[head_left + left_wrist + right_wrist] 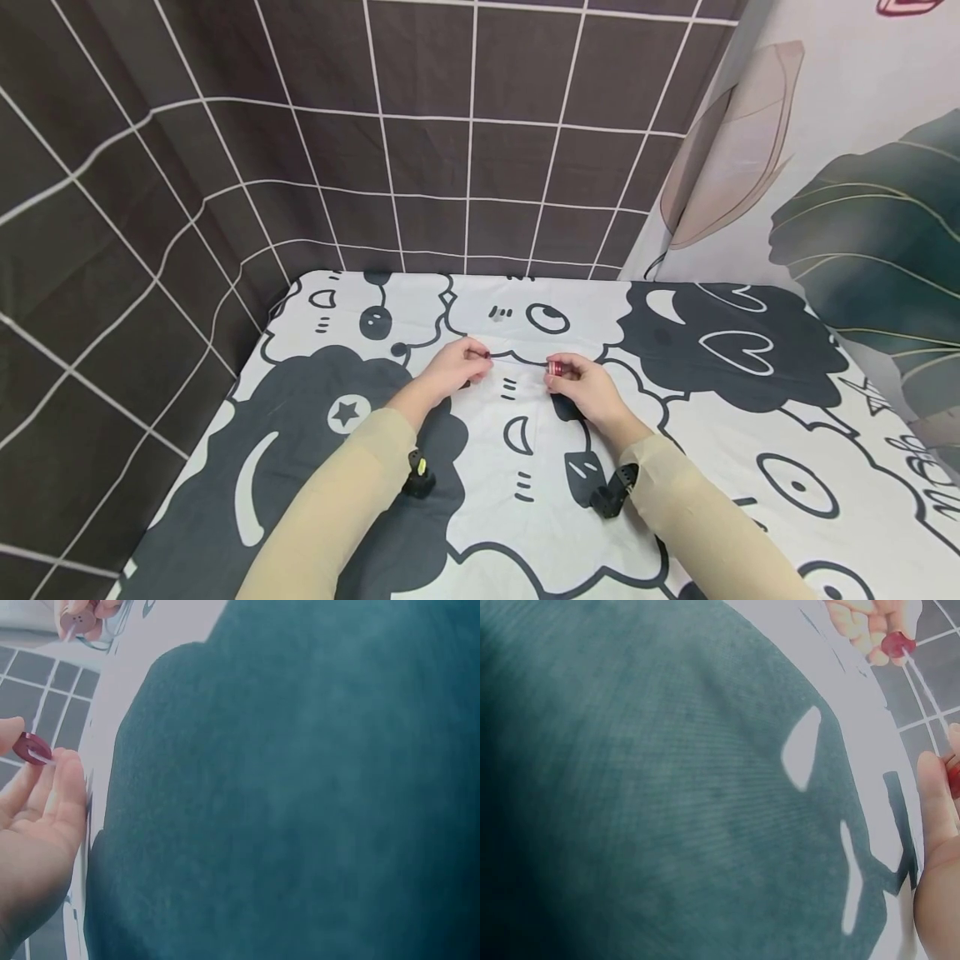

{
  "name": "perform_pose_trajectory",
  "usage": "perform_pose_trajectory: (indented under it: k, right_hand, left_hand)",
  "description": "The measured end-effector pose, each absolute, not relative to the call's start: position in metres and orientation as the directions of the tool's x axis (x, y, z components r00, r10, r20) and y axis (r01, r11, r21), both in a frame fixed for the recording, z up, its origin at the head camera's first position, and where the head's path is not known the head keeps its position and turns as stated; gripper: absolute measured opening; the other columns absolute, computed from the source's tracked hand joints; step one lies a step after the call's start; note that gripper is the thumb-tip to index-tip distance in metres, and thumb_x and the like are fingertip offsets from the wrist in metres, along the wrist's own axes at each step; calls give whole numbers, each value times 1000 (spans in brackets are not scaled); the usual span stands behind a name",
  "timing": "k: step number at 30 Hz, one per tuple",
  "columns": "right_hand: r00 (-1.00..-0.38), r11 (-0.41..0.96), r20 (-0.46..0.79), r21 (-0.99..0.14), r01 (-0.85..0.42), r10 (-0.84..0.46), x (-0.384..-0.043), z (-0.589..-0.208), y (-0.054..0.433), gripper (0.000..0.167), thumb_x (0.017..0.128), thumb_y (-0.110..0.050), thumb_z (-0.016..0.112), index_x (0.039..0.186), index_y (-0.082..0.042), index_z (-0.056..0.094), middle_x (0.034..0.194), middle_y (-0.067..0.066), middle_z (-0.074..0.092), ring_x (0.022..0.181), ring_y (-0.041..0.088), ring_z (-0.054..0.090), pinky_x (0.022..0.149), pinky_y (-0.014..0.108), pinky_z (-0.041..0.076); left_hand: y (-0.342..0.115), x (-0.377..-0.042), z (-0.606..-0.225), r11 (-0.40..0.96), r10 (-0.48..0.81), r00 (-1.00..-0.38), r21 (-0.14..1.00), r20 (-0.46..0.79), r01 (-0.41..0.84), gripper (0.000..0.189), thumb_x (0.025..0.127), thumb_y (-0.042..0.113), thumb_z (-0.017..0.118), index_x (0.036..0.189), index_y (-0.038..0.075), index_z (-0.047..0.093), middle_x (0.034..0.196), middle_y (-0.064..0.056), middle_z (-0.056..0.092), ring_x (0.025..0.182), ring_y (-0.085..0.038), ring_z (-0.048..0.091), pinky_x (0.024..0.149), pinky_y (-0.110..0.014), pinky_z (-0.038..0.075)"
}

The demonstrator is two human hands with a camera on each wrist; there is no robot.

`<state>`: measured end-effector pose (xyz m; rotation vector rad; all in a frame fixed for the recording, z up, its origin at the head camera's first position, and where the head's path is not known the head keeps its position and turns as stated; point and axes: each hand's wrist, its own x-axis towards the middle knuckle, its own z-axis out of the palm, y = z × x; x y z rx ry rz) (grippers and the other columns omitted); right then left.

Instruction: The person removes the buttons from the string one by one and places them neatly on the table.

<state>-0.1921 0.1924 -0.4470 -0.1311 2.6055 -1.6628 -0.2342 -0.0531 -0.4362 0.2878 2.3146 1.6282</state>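
Note:
Over the patterned cloth (495,467), both hands are raised a short way apart. My left hand (453,371) pinches a dark red button (31,748) between thumb and fingertips. A white thread (930,697) comes off that button and runs across toward my right hand (592,392). Between the right thumb and fingers are held red buttons (554,368), showing as a small red-and-white striped stack in the head view. In the left wrist view the face of one button (77,626), with small holes, shows in the right hand; the fingers cover the rest.
Black-and-white cartoon cloth covers the surface under both arms. A dark curtain with a white grid (427,150) hangs behind and to the left; a leaf-printed curtain (840,92) hangs at the right. Black cameras (615,492) sit on both wrists.

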Motion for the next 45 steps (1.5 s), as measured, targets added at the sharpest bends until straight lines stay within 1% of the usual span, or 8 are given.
perform_pose_trajectory:
  k: [4,7,11,17,26,32,40,45]
  right_hand:
    - [-995,413,1,-910,-43,-100,-191,-443,191,40,84,-13,70,119,3,58,89,9,63,74,14,61,67,19,46]
    - [-994,412,16,-909,-61,-112,-184,-431,186,38,85,-8,67,119,8,56,89,11,63,74,15,61,67,18,46]
    - [-993,413,21,-908,-68,-118,-176,-416,182,38,86,-6,65,119,11,55,90,13,62,75,15,61,67,17,46]
    - [-995,402,11,-914,-53,-104,-173,-412,181,37,86,-6,65,119,9,56,91,13,62,74,13,60,67,17,47]
    - [-993,391,8,-919,-52,-114,-175,-414,182,38,86,-6,65,119,9,55,92,14,62,74,13,60,69,18,49]
    - [-994,412,6,-910,-50,-107,-176,-413,182,38,86,-6,65,120,9,56,91,12,62,74,12,59,68,17,48]
    - [-993,397,5,-917,-50,-114,-175,-412,183,38,86,-6,65,119,9,56,94,15,62,75,13,59,69,18,49]
    - [-994,391,6,-919,-50,-113,-175,-413,184,37,86,-6,65,119,9,56,93,15,62,76,14,60,69,17,49]
  left_hand:
    - [-55,-236,-438,331,329,-936,944,-122,-6,24,87,13,64,106,1,58,87,-6,64,74,-15,61,70,-27,51]
    - [-56,-236,-439,331,324,-938,944,-122,-8,23,86,12,64,106,1,58,86,-6,64,73,-15,61,70,-27,51]
    - [-58,-236,-439,325,313,-942,946,-119,-12,24,86,10,64,106,-1,58,87,-8,64,73,-14,61,70,-28,52]
    - [-60,-237,-438,327,292,-946,944,-143,-42,25,86,10,65,107,-2,58,90,-9,64,73,-13,60,72,-28,52]
    - [-62,-235,-437,377,281,-951,926,-127,-12,26,87,12,64,109,0,58,90,-8,64,73,-14,59,71,-27,51]
    - [-65,-236,-437,395,269,-955,918,-125,-9,25,87,12,64,108,1,58,90,-7,63,72,-15,58,69,-27,50]
    - [-69,-236,-435,423,258,-958,906,-122,-1,26,85,14,65,108,3,58,90,-6,62,71,-15,58,62,-25,46]
    - [-71,-236,-432,425,255,-960,905,-116,3,26,86,14,65,108,2,59,89,-6,62,72,-16,58,62,-25,45]
